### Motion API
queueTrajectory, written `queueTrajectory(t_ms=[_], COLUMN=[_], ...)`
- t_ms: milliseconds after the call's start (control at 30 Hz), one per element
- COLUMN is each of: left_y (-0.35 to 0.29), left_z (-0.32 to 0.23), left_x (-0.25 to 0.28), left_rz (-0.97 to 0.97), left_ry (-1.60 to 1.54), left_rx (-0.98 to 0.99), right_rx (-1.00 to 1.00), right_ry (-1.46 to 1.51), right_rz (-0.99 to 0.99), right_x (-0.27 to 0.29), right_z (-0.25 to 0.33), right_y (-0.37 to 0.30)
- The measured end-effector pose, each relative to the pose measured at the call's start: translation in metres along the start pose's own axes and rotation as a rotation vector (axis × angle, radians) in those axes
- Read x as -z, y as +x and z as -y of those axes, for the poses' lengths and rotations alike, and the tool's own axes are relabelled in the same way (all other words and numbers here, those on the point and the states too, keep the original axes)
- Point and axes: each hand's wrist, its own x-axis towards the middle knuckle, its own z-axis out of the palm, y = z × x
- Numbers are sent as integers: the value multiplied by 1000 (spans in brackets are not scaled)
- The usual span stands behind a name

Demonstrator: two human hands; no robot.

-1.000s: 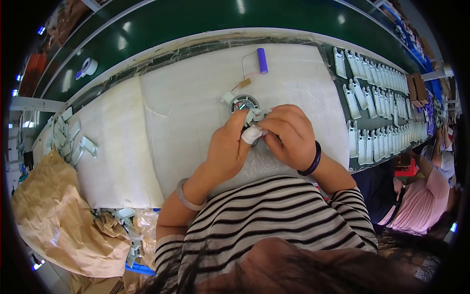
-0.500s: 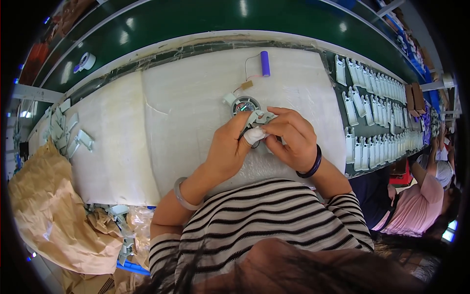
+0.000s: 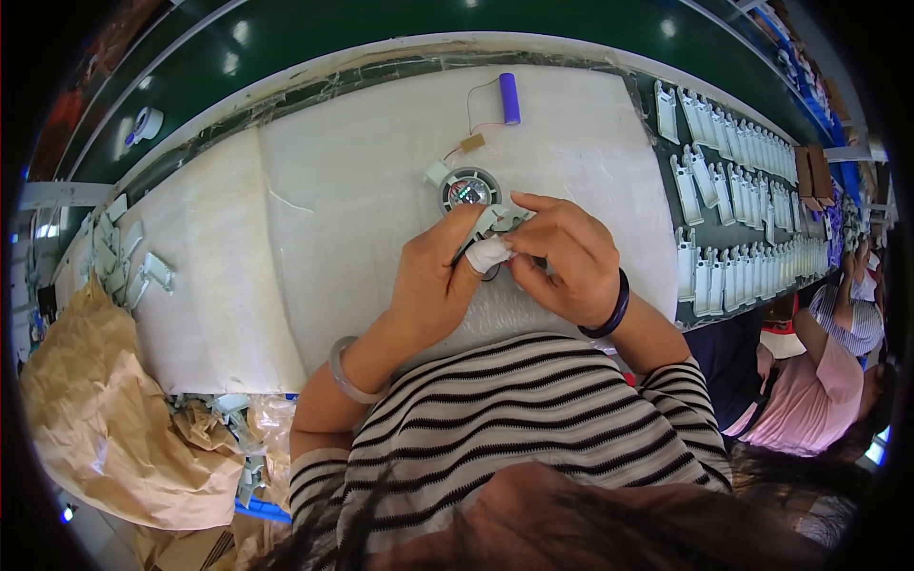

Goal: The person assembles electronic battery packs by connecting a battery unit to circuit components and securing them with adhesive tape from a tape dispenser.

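Note:
Over the padded mat, my left hand [image 3: 433, 276] is closed on a small pale plastic part [image 3: 489, 221], and white wrapping [image 3: 488, 254] covers its thumb. My right hand [image 3: 566, 262] pinches at the same part from the other side, its fingertips close to the wrapped thumb. A dark wire loops out beneath the fingers; its ends are hidden. Just beyond the hands lies a round grey housing [image 3: 445, 197] with a lit circuit board [image 3: 469, 191] inside. Beside it is a small white block [image 3: 437, 173]. Thin wires run past a tan piece [image 3: 472, 143] to a purple cylindrical battery [image 3: 510, 99].
Rows of pale plastic casings [image 3: 733, 276] stand on the dark surface at the right, near brown boxes [image 3: 814, 176]. Loose pale parts [image 3: 114, 252] and crumpled brown paper [image 3: 114, 409] are at the left. A tape roll [image 3: 148, 125] lies beyond. Another person [image 3: 800, 400] sits at the right.
The view has shifted slightly, so the battery and round housing appear higher and a little left. Both hands keep nearly the same grip on the plastic part.

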Motion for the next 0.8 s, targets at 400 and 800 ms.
queueTrajectory(t_ms=[400,800], left_y=[3,5], left_z=[-7,-6], left_x=[9,11], left_rz=[110,122], left_ry=[58,61], left_rx=[29,-27], right_rx=[34,55], right_ry=[-59,-80], right_rz=[-35,-64], right_x=[2,-3], right_z=[-5,0], right_y=[1,-1])
